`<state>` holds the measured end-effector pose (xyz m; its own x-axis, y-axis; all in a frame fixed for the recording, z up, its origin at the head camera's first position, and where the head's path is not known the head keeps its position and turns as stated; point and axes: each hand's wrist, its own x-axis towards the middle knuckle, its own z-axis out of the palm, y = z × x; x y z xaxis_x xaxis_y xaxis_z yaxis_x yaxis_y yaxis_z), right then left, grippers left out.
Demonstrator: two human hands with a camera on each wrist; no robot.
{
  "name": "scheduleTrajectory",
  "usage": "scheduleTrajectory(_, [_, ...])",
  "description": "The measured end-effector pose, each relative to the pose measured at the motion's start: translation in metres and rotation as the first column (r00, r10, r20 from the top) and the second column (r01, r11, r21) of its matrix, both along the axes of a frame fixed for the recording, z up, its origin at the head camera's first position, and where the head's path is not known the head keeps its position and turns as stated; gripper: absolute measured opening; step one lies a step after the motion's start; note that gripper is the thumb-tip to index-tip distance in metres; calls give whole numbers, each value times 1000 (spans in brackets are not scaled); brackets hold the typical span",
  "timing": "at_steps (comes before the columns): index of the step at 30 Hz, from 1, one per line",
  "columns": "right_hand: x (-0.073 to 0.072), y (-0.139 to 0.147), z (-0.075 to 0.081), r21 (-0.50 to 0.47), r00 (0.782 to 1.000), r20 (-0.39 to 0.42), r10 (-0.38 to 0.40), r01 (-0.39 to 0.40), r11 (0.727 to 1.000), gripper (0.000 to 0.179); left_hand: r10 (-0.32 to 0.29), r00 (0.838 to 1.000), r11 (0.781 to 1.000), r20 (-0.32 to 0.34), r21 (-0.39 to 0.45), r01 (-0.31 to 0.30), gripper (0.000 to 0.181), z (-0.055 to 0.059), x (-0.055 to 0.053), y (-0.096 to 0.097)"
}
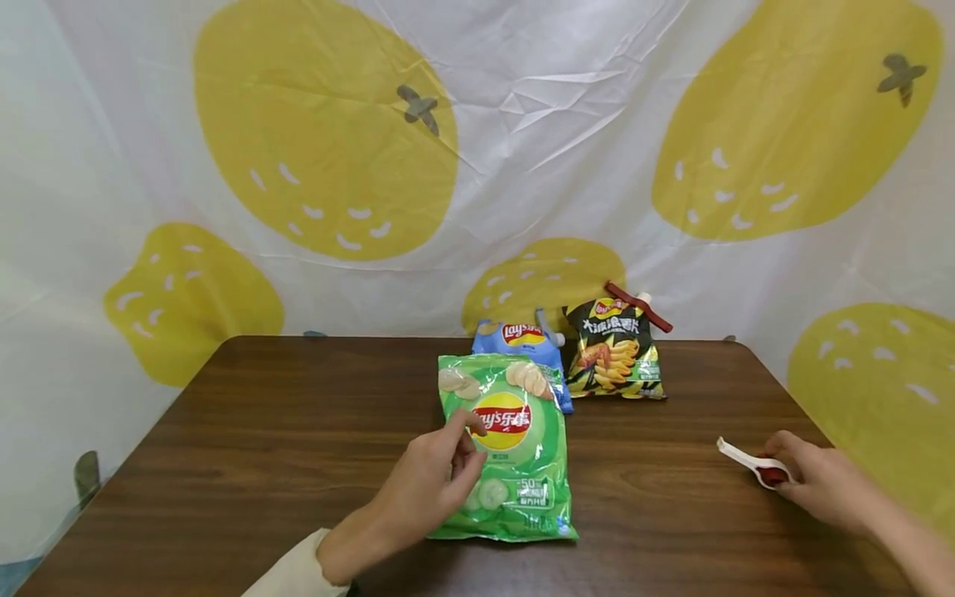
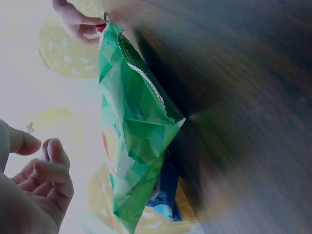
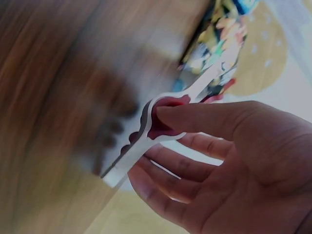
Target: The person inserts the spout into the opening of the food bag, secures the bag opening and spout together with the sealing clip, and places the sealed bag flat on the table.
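My right hand (image 1: 828,485) pinches a white bag clip (image 3: 197,87) by the dark red round piece (image 3: 168,114) at its middle, thumb on top and fingers behind, above the right side of the table. A green Lay's chip bag (image 1: 515,464) lies in the middle of the table; the left wrist view shows its zigzag-cut end edge (image 2: 141,73). Over that bag's left side hovers my left hand (image 1: 421,481), its fingers loosely bent and nothing held. The left wrist view shows a gap between this hand (image 2: 44,190) and the bag.
Behind the green bag, a blue Lay's bag (image 1: 488,338) carries a grey clip (image 1: 541,319) with a white cap. To its right, a black chip bag (image 1: 615,348) has a dark red clip (image 1: 637,307) across its top. A patterned cloth (image 1: 522,199) hangs behind the brown table (image 1: 298,431).
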<state>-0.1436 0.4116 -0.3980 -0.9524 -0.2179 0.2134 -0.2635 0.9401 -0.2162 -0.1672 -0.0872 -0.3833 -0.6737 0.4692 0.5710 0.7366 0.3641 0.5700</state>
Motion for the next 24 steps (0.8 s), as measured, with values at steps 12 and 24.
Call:
scheduleTrajectory(12, [-12,-104,36,-555,828,225,514,-324,766,29,-161,987,980,4,-120,160,26,10,2,10])
scheduleTrajectory(24, [-23,-196,64,-733,551,361,752,-331,594,33,-177,983,977,45,-110,181,44,30,1,19])
